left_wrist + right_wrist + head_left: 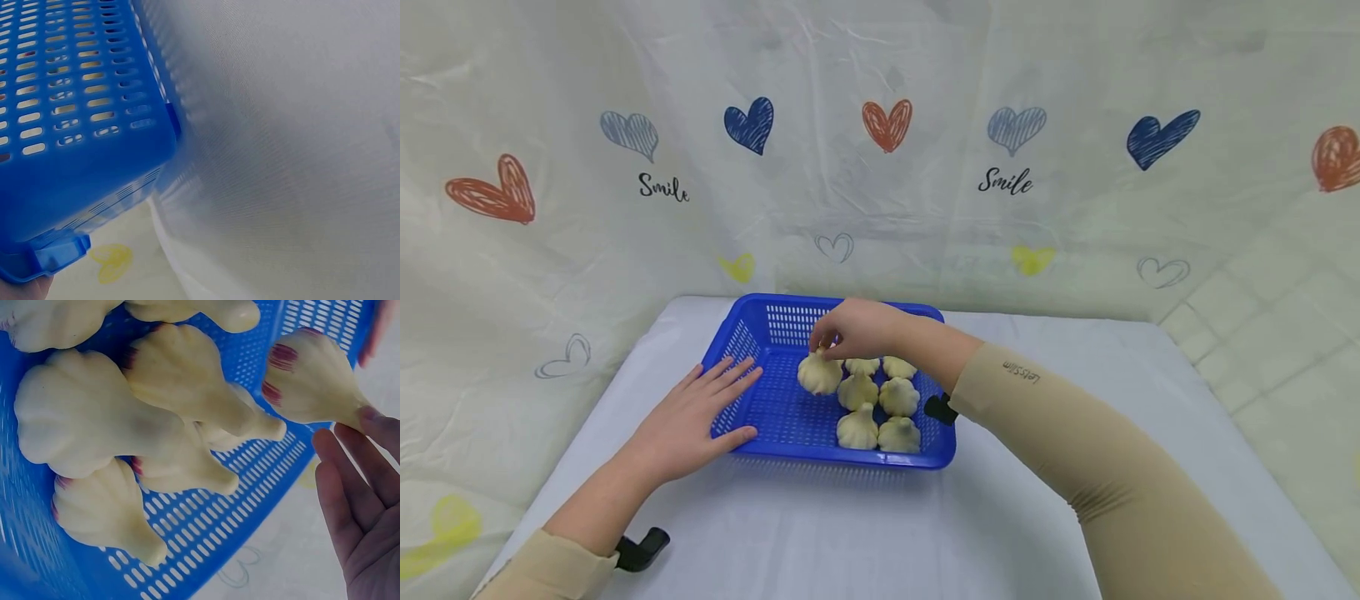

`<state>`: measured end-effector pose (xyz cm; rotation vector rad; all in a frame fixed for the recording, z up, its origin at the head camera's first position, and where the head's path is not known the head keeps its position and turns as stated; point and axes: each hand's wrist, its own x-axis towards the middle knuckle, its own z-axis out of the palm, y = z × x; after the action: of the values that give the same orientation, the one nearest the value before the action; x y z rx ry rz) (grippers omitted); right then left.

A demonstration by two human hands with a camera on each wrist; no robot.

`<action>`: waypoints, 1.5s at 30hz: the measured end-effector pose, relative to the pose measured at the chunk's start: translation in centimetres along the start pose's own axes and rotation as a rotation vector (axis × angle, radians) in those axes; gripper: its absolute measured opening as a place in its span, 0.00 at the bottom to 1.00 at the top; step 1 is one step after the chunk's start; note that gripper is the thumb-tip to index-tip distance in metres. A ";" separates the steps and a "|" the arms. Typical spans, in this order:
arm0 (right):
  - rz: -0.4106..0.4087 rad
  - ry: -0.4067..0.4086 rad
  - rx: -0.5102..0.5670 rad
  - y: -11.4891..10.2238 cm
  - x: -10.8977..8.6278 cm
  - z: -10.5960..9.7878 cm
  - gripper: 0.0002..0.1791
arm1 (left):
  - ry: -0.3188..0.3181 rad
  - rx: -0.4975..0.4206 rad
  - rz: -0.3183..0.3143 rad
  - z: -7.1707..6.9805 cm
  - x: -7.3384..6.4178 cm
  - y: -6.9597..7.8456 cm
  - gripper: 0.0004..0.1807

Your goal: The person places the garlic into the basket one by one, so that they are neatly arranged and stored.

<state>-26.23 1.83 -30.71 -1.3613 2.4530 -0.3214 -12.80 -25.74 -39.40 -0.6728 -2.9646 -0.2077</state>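
A blue plastic basket (842,453) with slotted walls stands on the white-covered table. Several pale garlic bulbs (857,427) lie in rows in its right half; close up, the right wrist view shows purple streaks on some bulbs (69,412). My right hand (863,327) pinches one garlic bulb (818,375) by its stem, above the basket floor left of the others. In the right wrist view this bulb (309,378) hangs from thumb and fingertips. My left hand (688,421) rests at the basket's left rim with fingers spread straight. The left wrist view shows mostly the basket's outer wall (81,150).
A white cloth (1037,517) covers the table. Behind it hangs a pale sheet (880,50) printed with hearts and "Smile". Black wrist mounts (642,550) stick out from both sleeves, the right one close to the basket's right wall.
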 end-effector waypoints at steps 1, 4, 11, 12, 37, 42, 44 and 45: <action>-0.002 -0.010 -0.011 0.0 0.2 0.2 0.11 | -0.001 0.001 0.000 0.0 0.0 0.0 0.44; -0.007 -0.036 -0.048 0.0 0.8 0.6 0.11 | -0.005 0.004 -0.003 0.0 0.1 0.0 0.44; 0.010 -0.073 -0.100 0.3 1.8 1.6 0.11 | -0.013 0.001 -0.009 0.1 0.1 -0.1 0.44; 0.010 -0.077 -0.105 0.3 1.9 1.8 0.11 | -0.013 0.000 -0.009 0.1 0.1 -0.1 0.44; 0.005 -0.124 -0.294 0.2 3.5 3.2 0.12 | -0.021 0.010 -0.015 -0.2 0.1 0.1 0.44; 0.025 -0.134 -0.278 0.1 3.4 3.1 0.14 | -0.023 0.010 -0.015 -0.2 0.1 0.1 0.44; 0.032 -0.135 -0.275 0.1 3.4 3.0 0.16 | -0.021 0.009 -0.013 -0.2 0.1 0.0 0.44; 0.035 -0.135 -0.275 0.1 3.3 2.9 0.17 | -0.020 0.008 -0.012 -0.2 0.1 0.0 0.44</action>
<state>-26.87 -1.09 -33.97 -1.3923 2.4714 0.1180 -12.85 -25.74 -39.21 -0.6601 -2.9881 -0.1913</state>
